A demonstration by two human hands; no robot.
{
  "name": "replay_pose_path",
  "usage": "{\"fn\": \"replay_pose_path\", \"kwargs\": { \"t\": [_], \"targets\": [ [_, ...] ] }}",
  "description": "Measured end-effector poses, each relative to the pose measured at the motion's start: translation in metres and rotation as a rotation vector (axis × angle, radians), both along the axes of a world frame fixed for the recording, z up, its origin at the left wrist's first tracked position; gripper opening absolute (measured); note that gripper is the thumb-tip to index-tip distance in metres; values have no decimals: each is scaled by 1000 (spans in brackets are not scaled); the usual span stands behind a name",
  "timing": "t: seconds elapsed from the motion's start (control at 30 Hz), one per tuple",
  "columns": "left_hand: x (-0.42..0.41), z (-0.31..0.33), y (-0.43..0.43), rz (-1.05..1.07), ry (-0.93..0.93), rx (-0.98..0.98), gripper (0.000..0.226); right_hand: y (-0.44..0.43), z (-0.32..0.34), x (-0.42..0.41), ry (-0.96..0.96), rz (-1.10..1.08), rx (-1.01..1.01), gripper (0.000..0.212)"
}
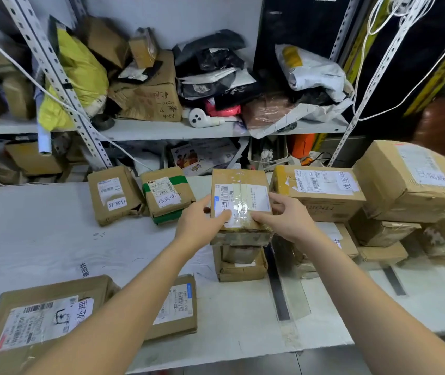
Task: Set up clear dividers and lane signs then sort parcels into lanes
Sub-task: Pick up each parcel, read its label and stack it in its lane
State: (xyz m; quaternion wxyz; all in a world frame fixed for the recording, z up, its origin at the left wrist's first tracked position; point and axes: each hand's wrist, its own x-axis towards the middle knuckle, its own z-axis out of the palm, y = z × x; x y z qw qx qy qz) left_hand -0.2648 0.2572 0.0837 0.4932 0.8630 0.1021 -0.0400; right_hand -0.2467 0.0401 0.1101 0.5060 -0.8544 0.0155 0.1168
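A brown cardboard parcel (240,196) with white labels sits on top of a small stack of parcels (239,262) at the table's middle. My left hand (199,220) grips its left side and my right hand (283,215) grips its right front corner. Two labelled parcels lie to the left of it: one with a white tag (114,194) and one with green tape (167,196). A wide box (318,190) stands just right of the held parcel. No clear dividers can be made out.
The white table (39,239) carries two flat parcels (45,320) near the front left and a heap of boxes (411,190) at the right. Dark tape strips (279,288) mark lanes. Metal shelving (161,129) behind holds bags and cartons.
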Motion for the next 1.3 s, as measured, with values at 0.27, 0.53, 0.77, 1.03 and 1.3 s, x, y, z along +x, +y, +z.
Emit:
{"fn": "replay_pose_path", "kwargs": {
  "t": [0.27, 0.53, 0.77, 1.03, 1.3],
  "targets": [
    [3, 1, 6, -48, 8, 5, 54, 3, 1, 0, -32, -28, -129, 59],
    [-1, 8, 20, -41, 15, 171, 91, 12, 13, -8, -260, -108, -321, 58],
    [-21, 39, 50, -29, -111, 517, 77, 55, 29, -5, -367, 117, -403, 62],
    [-76, 67, 147, -36, -38, 903, 70, 120, 37, -12, -427, 410, -509, 73],
    [-156, 50, 258, 84, 75, 961, 70, 193, 16, -55, -358, 489, -507, 74]
  ]
}}
